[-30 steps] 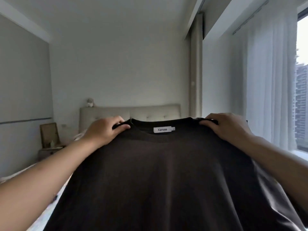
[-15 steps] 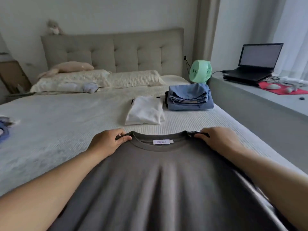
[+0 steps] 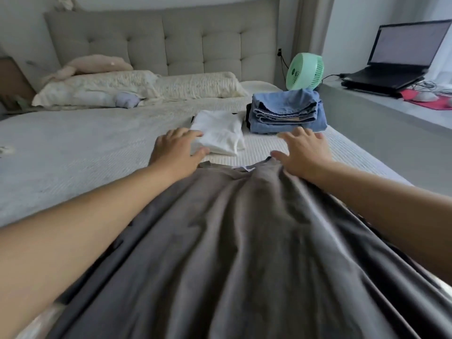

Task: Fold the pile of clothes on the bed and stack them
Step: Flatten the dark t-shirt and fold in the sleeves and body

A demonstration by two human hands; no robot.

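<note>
Matt grey cloth shirt (image 3: pixel 244 241), ribbed bedspread (image 3: pixel 85 148)

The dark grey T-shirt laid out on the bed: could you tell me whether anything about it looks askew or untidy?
Yes: the dark grey T-shirt lies in long lengthwise wrinkles, not yet flat, and its collar is bunched between the left hand and right hand.

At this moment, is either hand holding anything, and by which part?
Nothing is held. Both the left hand and right hand are open with spread fingers, at the collar end of the grey T-shirt, which lies on the bed.
</note>
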